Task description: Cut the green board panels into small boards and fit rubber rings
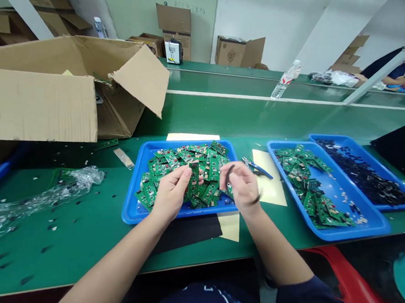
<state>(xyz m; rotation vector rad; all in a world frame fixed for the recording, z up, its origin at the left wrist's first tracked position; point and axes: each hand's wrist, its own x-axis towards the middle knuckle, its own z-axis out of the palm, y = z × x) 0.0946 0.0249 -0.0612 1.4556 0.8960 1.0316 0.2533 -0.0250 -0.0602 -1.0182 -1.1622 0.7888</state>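
My left hand (172, 190) is closed on a green circuit board (193, 179), held upright between thumb and fingers above the heap. My right hand (239, 186), slightly blurred, has its fingers curled around a thin dark strip (229, 173); what kind of strip it is, I cannot make out. Below both hands lies a blue tray (132, 215) piled with loose green circuit boards (162, 163). A pair of blue-handled cutters (261, 170) rests just right of my right hand, partly over yellow paper (271, 188).
On the right, one blue tray (368, 228) holds more circuit boards and small scraps; another (346, 140) holds small black pieces (372, 177). A large open carton (38, 102) stands at left, near crumpled plastic wrap (87, 177). A water bottle (285, 80) stands on the ledge behind.
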